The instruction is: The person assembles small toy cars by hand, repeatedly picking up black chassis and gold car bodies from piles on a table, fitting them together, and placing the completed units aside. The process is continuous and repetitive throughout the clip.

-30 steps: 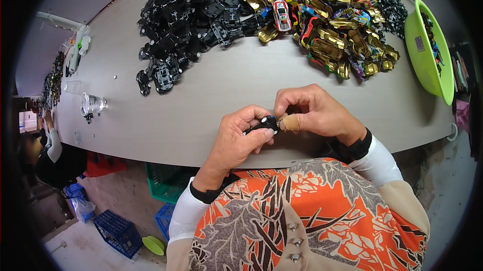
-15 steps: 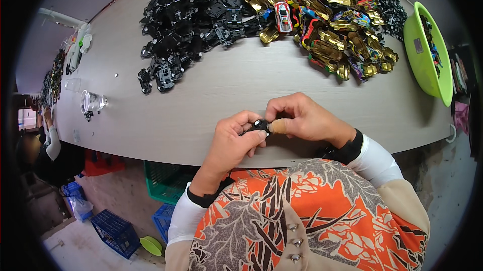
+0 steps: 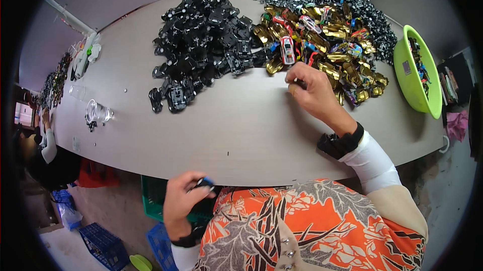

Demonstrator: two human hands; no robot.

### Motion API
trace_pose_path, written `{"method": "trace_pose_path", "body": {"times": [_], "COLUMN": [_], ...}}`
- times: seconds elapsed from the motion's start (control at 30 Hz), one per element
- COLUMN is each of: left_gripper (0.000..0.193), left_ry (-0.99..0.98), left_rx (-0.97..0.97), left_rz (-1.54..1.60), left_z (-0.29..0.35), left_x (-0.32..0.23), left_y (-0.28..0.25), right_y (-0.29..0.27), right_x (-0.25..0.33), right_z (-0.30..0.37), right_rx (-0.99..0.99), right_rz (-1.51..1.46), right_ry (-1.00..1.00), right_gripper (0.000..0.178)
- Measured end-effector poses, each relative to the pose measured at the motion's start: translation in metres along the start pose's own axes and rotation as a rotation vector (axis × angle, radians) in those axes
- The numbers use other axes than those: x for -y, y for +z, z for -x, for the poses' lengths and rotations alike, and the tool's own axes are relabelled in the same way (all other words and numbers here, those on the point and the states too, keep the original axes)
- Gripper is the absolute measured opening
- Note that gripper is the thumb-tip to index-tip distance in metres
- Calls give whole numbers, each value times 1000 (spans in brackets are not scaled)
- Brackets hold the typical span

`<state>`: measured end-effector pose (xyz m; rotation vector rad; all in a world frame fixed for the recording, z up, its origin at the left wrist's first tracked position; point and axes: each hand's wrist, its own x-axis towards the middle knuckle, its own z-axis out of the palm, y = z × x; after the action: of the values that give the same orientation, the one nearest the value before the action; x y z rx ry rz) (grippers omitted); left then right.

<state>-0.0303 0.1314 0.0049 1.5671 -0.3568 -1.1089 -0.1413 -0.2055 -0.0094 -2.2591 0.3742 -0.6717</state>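
Below the table's near edge, the person's left hand (image 3: 183,203) is closed around a small dark toy car (image 3: 205,182) with a bit of blue, held low beside the orange patterned shirt (image 3: 312,231). Farther up, the right hand (image 3: 314,92) lies on the grey table (image 3: 241,135) with fingers curled loosely; I cannot tell if it pinches something, but its fingertips touch the edge of the pile of golden car bodies (image 3: 322,34). To the left of this hand is a heap of black chassis parts (image 3: 206,44), and to its right a green bowl (image 3: 410,77) with some finished cars inside. Judging from both large heaps, most pieces still wait for assembly and only a small part seems done.
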Motion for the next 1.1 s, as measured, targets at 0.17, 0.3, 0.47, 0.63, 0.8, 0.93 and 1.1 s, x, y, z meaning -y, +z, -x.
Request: {"method": "trace_pose_path", "body": {"times": [0.17,0.3,0.47,0.63,0.8,0.93,1.1], "left_gripper": [26,32,28,16,17,31,35], "left_ry": [-78,116,489,920,801,658,719], "left_rx": [-263,-439,-246,-217,-475,-514,-503], "left_rz": [-594,-671,-729,-919,-1336,-1393,-1081], "left_z": [45,46,-22,-128,-218,-239,-207], "left_x": [27,22,-39,-82,-103,-104,-96], "left_y": [-49,-49,-2,55,99,111,99], "right_y": [17,35,26,1,-11,-7,-10], "right_x": [0,-6,1,14,-5,-9,-1], "right_z": [-28,-32,-14,15,39,46,40], "right_rx": [-38,88,176,227,170,-131,-148], "right_rz": [193,410,-5,-938,-841,-28,-17], "right_ry": [-187,-205,-60,566,705,276,-3], "right_gripper": [18,20,19,14,12,10,15]}}
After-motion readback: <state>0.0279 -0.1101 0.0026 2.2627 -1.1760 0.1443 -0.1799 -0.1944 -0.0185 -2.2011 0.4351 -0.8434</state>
